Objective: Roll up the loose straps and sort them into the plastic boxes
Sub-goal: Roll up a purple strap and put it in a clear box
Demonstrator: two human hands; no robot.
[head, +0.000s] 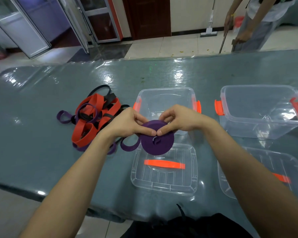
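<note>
A purple strap wound into a flat roll (159,143) hangs above the table, with its loose tail curling off to the left. My left hand (126,123) and my right hand (179,120) both pinch the roll's top edge, thumbs touching. Left of my hands lies a tangled pile of loose red, purple and black straps (91,119). Behind my hands stands a clear plastic box (165,95) with orange latches, and a second clear box (263,110) stands to the right. Both look empty.
Two clear lids with orange handles lie at the table's near side, one (163,170) under the roll, one (268,172) under my right forearm. The table (41,152) has a shiny grey cover. A person with a mop (248,26) stands beyond the far edge.
</note>
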